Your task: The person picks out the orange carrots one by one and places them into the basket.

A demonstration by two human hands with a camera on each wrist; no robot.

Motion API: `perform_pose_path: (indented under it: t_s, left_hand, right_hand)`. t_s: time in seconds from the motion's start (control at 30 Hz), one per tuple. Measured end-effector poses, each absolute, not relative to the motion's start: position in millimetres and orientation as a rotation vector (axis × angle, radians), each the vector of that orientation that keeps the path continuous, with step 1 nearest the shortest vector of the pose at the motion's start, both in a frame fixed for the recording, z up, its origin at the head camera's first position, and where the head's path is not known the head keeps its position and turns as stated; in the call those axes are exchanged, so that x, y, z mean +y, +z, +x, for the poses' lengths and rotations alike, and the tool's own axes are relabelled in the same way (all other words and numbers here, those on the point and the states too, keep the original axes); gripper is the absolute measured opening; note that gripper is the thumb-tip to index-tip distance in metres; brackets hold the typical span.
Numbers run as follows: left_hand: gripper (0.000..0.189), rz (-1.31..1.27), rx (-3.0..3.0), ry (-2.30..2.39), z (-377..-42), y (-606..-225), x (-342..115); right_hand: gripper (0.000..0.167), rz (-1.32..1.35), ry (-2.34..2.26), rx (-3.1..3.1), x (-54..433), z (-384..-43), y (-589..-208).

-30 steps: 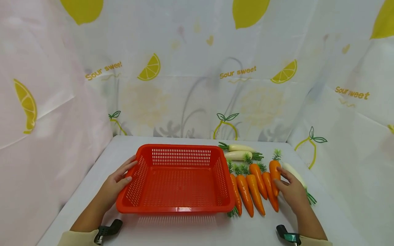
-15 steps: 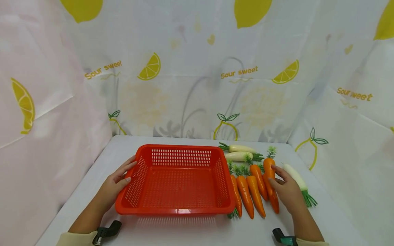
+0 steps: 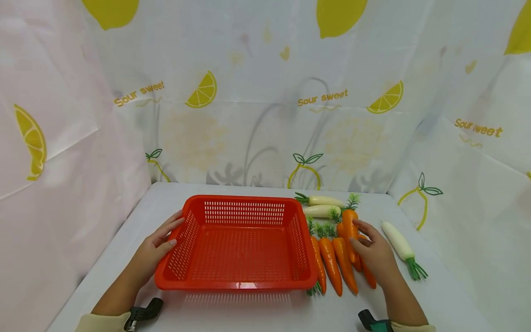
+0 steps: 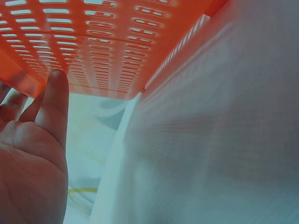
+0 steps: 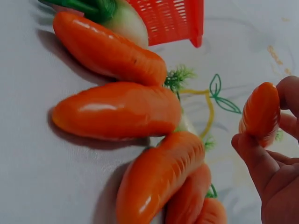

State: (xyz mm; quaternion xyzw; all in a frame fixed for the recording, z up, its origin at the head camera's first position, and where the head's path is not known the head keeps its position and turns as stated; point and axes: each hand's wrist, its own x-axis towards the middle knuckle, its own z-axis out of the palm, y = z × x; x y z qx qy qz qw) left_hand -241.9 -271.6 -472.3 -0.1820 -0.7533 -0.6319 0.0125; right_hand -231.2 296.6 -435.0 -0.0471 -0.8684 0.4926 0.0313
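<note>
My right hand [image 3: 375,251] pinches an orange carrot [image 3: 350,226] with a green leafy top, thumb on one side and fingers on the other. In the right wrist view this carrot is held up, apart from several other carrots [image 5: 121,109] lying below it. At the left stands a red plastic basket [image 3: 236,283] with slotted walls and nothing inside. My left hand [image 3: 153,251] rests against the basket's left side, thumb and fingertips at the rim. The left wrist view shows fairly straight fingers [image 4: 53,109] touching the outer wall.
Two white radishes [image 3: 321,211] lie behind the carrots, and another white radish [image 3: 399,242] lies at the far right. Green leaves [image 3: 314,289] poke out by the basket's right front corner. A lemon-print cloth [image 3: 265,138] encloses the white table [image 3: 236,318].
My right hand has moved left with the carrot, from beside the right-hand radish to over the other carrots. The left hand and basket stay almost in place.
</note>
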Motion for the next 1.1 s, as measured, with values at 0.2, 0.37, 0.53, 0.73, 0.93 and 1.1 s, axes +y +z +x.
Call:
perform_pose_path:
  t_s: [0.2, 0.37, 0.53, 0.73, 0.93, 1.1]
  left_hand:
    - [0.055, -0.573, -2.344, -1.980, -241.5, -471.3, -271.4]
    - [0.055, -0.578, -2.348, -1.965, -241.9, -470.7, -271.6]
    - [0.055, -0.571, -2.348, -1.967, -242.0, -471.9, -271.5]
    - [0.055, -0.563, -2.352, -1.956, -241.8, -473.4, -272.5]
    - [0.055, -0.554, -2.358, -1.962, -241.6, -473.3, -272.7]
    - [0.054, -0.555, -2.357, -1.958, -241.7, -473.9, -273.1]
  right_hand:
    - [0.061, -0.132, 1.478, -2.697, 280.9, -232.8, -430.1]
    - [0.061, -0.112, 1.553, -2.674, 270.3, -235.2, -425.1]
    - [0.062, -0.108, 1.602, -2.700, 262.2, -239.3, -419.3]
    - [0.062, 0.000, 1.591, -2.729, 250.8, -246.0, -415.0]
    - [0.059, 0.086, 1.623, -2.730, 238.8, -249.4, -411.9]
    - [0.057, 0.159, 1.615, -2.733, 226.5, -252.8, -402.5]
